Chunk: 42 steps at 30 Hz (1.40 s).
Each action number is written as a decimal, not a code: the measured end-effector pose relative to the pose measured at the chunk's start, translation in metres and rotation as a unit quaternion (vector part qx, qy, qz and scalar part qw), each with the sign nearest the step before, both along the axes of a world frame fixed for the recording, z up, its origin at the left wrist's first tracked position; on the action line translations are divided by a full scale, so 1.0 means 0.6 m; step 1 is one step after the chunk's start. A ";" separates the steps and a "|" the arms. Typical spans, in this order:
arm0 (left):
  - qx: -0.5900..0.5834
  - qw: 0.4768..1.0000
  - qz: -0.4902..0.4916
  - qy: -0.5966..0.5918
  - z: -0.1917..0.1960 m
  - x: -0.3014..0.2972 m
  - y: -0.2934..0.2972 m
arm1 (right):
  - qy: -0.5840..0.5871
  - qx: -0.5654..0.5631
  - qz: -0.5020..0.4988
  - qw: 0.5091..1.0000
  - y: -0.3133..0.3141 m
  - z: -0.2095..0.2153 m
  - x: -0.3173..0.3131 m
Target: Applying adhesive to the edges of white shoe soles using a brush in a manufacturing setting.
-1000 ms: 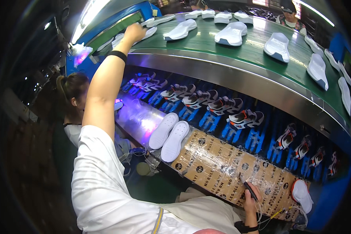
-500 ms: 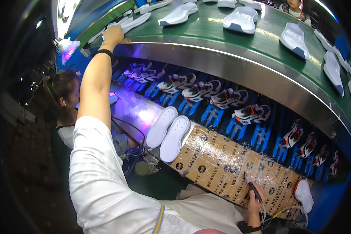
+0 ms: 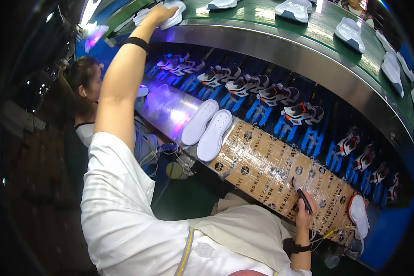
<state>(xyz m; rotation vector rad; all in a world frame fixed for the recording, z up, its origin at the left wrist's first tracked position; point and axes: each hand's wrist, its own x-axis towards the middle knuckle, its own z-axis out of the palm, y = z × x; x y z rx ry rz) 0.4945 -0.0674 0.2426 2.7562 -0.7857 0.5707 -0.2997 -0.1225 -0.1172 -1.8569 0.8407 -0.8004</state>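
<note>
My left arm stretches far forward, and my left hand (image 3: 159, 16) is closed on a white shoe sole (image 3: 175, 19) at the near edge of the green conveyor belt. Its fingers are partly hidden. Over the cardboard-covered bench (image 3: 257, 161) my right hand (image 3: 306, 207) grips a slim black pen-like tool (image 3: 304, 201) with a pale tip and a thin tube trailing from it. Two white shoe soles, a left one (image 3: 200, 122) and a right one (image 3: 215, 135), lie side by side on the bench, away from both hands.
Several white soles ride on the green belt (image 3: 262, 18). Below it, a row of shoe uppers (image 3: 278, 94) sits on blue holders. A red-rimmed white shoe part (image 3: 359, 215) lies at the bench's right end. A co-worker (image 3: 85, 87) is at the left, under purple light.
My left hand has shifted right along the belt edge, and a sole has come with it toward me. The whole view has tilted. My right hand still holds the black tool over the bench.
</note>
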 end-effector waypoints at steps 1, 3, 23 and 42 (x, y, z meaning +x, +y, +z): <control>0.020 0.999 -0.041 -0.018 -0.011 -0.037 -0.011 | 0.008 0.005 -0.007 1.000 0.003 0.006 0.000; -0.083 0.993 -0.073 -0.029 -0.017 -0.092 0.007 | 0.014 -0.005 -0.004 1.000 0.001 0.013 0.000; -0.503 0.285 -0.399 0.712 -0.381 -0.789 0.057 | -0.225 0.123 0.006 0.967 0.021 0.135 0.023; -0.439 0.321 -0.329 0.772 -0.484 -0.988 0.069 | -0.177 -0.028 0.026 0.983 0.051 0.209 0.110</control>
